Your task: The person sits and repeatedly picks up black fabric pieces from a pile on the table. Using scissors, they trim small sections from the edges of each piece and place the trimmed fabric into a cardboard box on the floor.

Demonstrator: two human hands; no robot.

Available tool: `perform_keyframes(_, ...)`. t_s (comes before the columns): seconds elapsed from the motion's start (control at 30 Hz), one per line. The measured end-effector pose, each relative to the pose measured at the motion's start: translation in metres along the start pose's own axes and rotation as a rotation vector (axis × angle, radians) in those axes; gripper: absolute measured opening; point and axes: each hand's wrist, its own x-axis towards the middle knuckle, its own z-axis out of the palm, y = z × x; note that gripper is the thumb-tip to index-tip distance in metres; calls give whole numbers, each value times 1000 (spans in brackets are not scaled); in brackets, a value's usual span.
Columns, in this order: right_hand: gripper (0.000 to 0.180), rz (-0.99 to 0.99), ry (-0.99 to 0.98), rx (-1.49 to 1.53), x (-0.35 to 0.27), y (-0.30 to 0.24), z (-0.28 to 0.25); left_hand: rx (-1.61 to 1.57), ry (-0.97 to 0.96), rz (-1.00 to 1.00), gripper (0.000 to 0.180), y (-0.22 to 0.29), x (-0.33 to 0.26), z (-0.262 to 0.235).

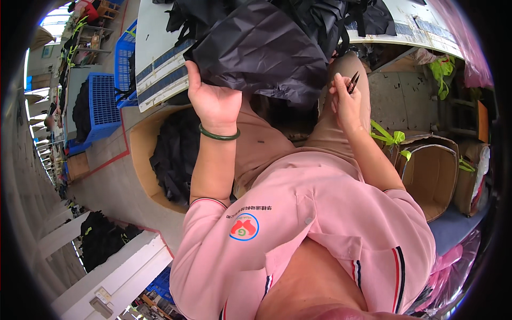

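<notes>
A piece of thin black fabric (pixel 261 48) hangs over the near edge of the white table (pixel 152 32), wrinkled and gathered at its lower edge. My left hand (pixel 216 104) is palm up at the fabric's left side and supports it. The thumb shows at the edge, while the fingers are hidden under the cloth. Over my right thigh, my right hand (pixel 345 101) is closed around small dark thread snips (pixel 353 82), their pointed tips sticking up past the fingers. The snips are apart from the fabric.
More black fabric (pixel 320 16) is heaped on the table. An open cardboard box (pixel 144 144) with black pieces stands beside my left leg. Blue plastic crates (pixel 104 104) are farther left. Cardboard containers (pixel 432 165) with green-yellow ties (pixel 397 137) stand at my right.
</notes>
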Motion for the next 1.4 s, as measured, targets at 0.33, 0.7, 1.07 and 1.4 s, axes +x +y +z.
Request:
perform_keyframes(0.33,46,359,-380,282,-47,-15,68,-195,-272,-120,47,-9,-21,17)
perform_keyframes(0.7,18,25,-405,233,-31,-26,61,-176,-460,-165,56,-22,-51,12)
perform_keyframes(1.07,19,101,-422,106,-39,-28,76,-186,-535,-179,54,-23,-65,12)
perform_keyframes(1.4,44,-39,-417,65,-39,-24,73,-178,-443,-189,57,-25,-74,8)
